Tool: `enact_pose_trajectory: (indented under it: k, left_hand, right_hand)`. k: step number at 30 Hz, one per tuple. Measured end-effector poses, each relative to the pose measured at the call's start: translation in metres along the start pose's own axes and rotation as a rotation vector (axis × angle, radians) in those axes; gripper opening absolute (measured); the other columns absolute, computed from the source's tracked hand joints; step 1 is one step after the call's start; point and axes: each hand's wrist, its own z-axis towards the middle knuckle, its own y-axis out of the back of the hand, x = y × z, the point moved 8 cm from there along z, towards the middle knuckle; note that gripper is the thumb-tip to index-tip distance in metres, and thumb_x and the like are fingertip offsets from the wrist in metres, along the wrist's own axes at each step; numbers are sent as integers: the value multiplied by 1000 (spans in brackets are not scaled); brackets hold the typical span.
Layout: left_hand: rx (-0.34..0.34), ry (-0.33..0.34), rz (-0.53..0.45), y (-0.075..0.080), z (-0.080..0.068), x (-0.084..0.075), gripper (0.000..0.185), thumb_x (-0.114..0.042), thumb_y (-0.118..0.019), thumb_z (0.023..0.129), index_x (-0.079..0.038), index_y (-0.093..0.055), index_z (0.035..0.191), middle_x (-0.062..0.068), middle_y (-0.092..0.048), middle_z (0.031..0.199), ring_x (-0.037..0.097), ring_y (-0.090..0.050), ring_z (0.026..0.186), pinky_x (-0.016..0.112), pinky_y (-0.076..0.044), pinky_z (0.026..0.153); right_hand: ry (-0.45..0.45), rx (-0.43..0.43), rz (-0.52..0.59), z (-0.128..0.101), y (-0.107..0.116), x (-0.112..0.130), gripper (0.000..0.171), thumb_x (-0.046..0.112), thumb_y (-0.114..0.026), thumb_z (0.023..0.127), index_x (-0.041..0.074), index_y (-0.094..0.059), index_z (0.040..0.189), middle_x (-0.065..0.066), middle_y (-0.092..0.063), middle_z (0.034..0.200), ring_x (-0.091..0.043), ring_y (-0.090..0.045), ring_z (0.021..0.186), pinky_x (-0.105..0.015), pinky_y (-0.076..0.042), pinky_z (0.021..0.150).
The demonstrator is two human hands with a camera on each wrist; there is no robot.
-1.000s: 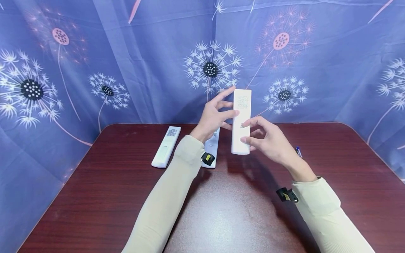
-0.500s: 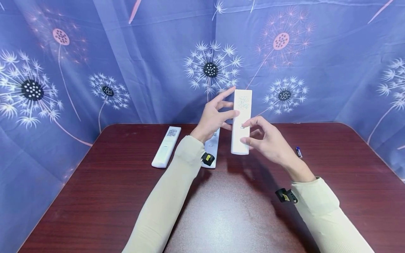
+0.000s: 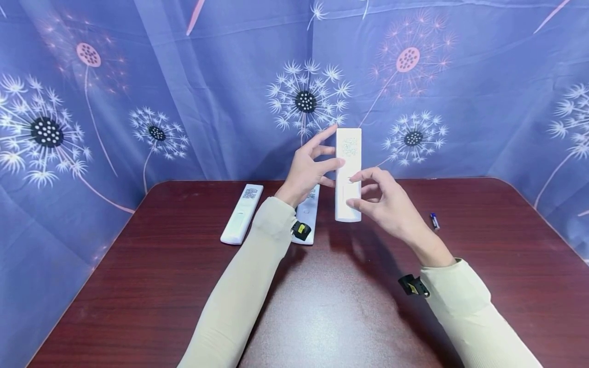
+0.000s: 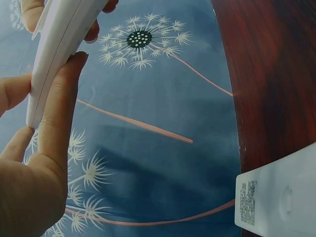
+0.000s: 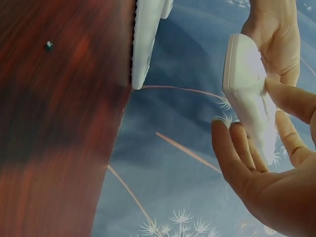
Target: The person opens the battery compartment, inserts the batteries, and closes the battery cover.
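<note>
I watch from afar as the left hand (image 3: 304, 171) pinches the upper part of a white remote control (image 3: 350, 166), raised off the wooden table (image 3: 138, 286), and the right hand (image 3: 390, 202) pinches its lower part between thumb and fingers. A second remote (image 3: 242, 213) and a third remote (image 3: 309, 207) lie left of the table's centre, toward its far edge; a small battery (image 3: 434, 221) lies on its right side.

white remote (image 3: 345, 172), blue dandelion-print cloth (image 3: 221, 92), dark red wood-grain table (image 3: 138, 286)
</note>
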Motion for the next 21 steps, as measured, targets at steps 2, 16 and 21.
enact_pose_trajectory:
  k: [2, 16, 21]
  left_hand:
    - [0, 2, -2, 0, 0, 0, 75, 5, -76, 94, -27, -54, 159, 15, -65, 125, 31, -72, 88, 48, -66, 65]
    - [-49, 18, 20, 9, 0, 3, 74, 3, -77, 94, -29, -55, 157, 14, -66, 124, 35, -74, 90, 47, -66, 65]
    - [-53, 22, 13, 12, 0, 2, 72, 1, -77, 95, -34, -57, 156, 13, -66, 125, 32, -74, 91, 47, -66, 67]
  right_hand:
    - [11, -11, 14, 0, 0, 1, 43, -6, -79, 92, -3, -60, 130, -23, -46, 130, -33, -65, 109, -22, -59, 84]
    - [113, -101, -64, -1, 4, 10, 34, -3, -80, 93, 2, -66, 123, -13, -69, 108, -20, -65, 92, -20, -53, 77]
    - [138, -94, -55, -2, 3, 10, 34, -3, -80, 93, 2, -65, 122, -12, -71, 104, -17, -67, 88, -20, -52, 74]
